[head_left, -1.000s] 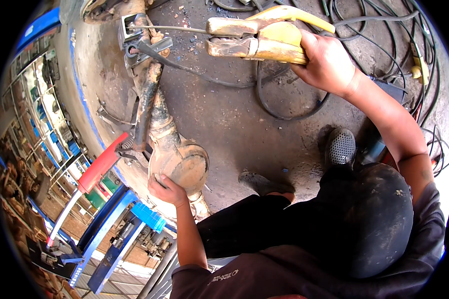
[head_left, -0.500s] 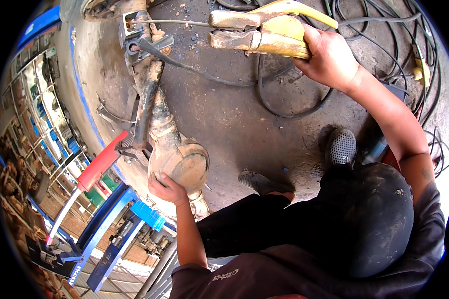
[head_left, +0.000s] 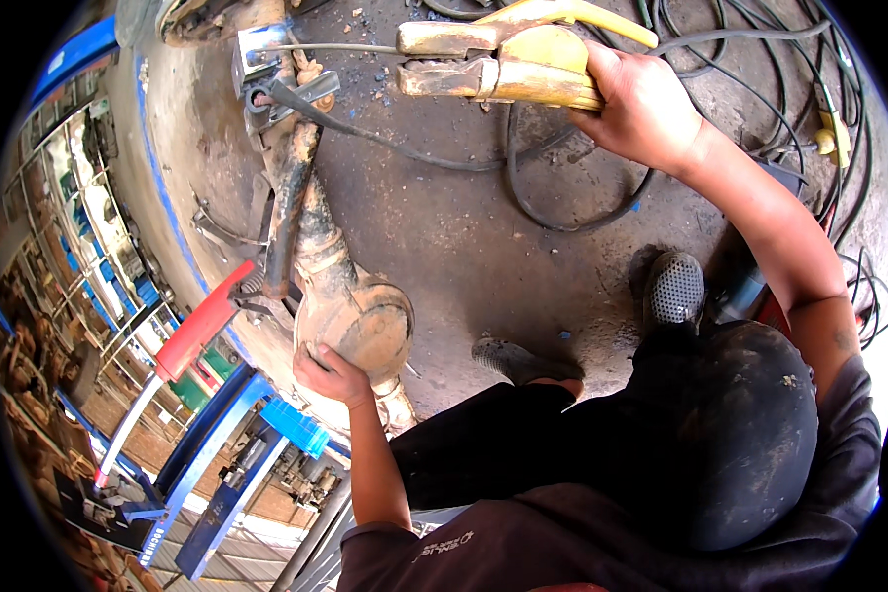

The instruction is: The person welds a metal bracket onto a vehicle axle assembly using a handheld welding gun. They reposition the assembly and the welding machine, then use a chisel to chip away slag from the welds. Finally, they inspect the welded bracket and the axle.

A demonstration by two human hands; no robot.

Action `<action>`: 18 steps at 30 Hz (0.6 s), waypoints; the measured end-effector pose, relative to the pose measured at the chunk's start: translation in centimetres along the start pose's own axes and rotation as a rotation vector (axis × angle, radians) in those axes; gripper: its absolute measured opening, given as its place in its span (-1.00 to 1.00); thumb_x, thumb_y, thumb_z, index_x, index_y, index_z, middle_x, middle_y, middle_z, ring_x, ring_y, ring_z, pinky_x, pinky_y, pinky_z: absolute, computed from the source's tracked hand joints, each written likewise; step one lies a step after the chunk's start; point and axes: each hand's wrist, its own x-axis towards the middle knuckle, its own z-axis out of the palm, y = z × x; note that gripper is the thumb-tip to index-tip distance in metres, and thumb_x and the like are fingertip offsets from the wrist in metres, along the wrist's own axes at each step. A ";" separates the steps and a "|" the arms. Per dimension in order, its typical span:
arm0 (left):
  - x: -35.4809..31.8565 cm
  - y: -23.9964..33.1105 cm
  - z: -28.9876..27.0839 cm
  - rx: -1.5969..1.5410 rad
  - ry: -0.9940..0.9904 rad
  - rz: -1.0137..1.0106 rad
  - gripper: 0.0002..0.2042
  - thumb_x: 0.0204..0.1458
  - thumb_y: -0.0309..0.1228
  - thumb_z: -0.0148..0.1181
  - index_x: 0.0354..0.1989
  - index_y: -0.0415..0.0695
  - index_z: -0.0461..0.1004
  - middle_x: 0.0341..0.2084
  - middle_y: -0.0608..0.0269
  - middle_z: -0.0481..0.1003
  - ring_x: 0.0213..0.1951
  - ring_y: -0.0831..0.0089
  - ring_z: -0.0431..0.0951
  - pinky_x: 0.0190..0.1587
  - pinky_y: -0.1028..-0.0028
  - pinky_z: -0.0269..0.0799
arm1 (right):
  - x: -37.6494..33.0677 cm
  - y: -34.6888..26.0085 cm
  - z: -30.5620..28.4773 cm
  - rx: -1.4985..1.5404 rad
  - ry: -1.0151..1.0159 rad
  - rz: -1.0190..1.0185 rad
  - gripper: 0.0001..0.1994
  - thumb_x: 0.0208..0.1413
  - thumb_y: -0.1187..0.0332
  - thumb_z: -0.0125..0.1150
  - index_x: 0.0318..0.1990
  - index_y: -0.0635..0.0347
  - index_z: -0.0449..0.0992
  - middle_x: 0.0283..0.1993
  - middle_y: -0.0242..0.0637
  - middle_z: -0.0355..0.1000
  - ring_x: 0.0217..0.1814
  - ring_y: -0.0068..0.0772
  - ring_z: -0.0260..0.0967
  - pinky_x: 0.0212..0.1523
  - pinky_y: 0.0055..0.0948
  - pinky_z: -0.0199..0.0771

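My right hand (head_left: 651, 109) is closed around a yellow, worn welding electrode holder (head_left: 548, 74). A thin welding rod (head_left: 355, 47) is clamped in its jaws and points left. The rod's far end meets or lies just in front of a small metal bracket (head_left: 252, 61) on a dirty vehicle axle (head_left: 316, 217); whether they touch I cannot tell. Below, my left hand (head_left: 333, 377) grips the near edge of the axle's round housing (head_left: 370, 326), fingers curled over its rim. A black cable with a clamp (head_left: 316, 94) sits on the axle beside the bracket.
Black cables (head_left: 582, 227) loop across the concrete floor, with more at the right near another yellow-handled tool (head_left: 834, 138). On the left stand a blue press frame (head_left: 202, 464) and a red-handled lever (head_left: 202, 335). My shoes (head_left: 676, 288) are near the axle.
My right hand has moved slightly left with the electrode holder and rod. The bracket looks brighter and bluish at the rod's end. My left hand stays put.
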 end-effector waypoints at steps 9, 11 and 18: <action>0.1 0.1 0.0 0.005 -0.010 -0.014 -0.55 0.31 -0.21 0.04 0.08 -0.45 0.45 0.03 -0.28 0.47 0.08 -0.18 0.40 0.20 -0.02 0.24 | 0.0 -0.1 0.2 -0.029 -0.030 0.003 -0.65 0.01 0.28 0.41 -0.18 0.15 0.36 -0.51 -0.10 0.49 -0.41 0.08 0.54 -0.37 -0.05 0.57; 0.1 0.2 0.0 0.008 -0.009 -0.022 -0.54 0.31 -0.20 0.04 0.08 -0.45 0.45 0.03 -0.28 0.47 0.08 -0.18 0.40 0.20 -0.01 0.24 | 0.0 -0.2 0.0 -0.032 -0.032 0.018 -0.65 0.00 0.28 0.42 -0.17 0.16 0.35 -0.51 -0.09 0.49 -0.41 0.08 0.54 -0.37 -0.04 0.57; 0.0 -0.2 0.0 0.017 -0.004 -0.002 -0.54 0.32 -0.19 0.04 0.09 -0.44 0.45 0.04 -0.27 0.47 0.09 -0.18 0.40 0.20 -0.01 0.24 | 0.1 -0.5 -0.2 0.074 -0.035 0.043 -0.69 -0.01 0.34 0.40 -0.18 0.21 0.42 -0.46 -0.05 0.52 -0.40 0.04 0.56 -0.35 -0.09 0.58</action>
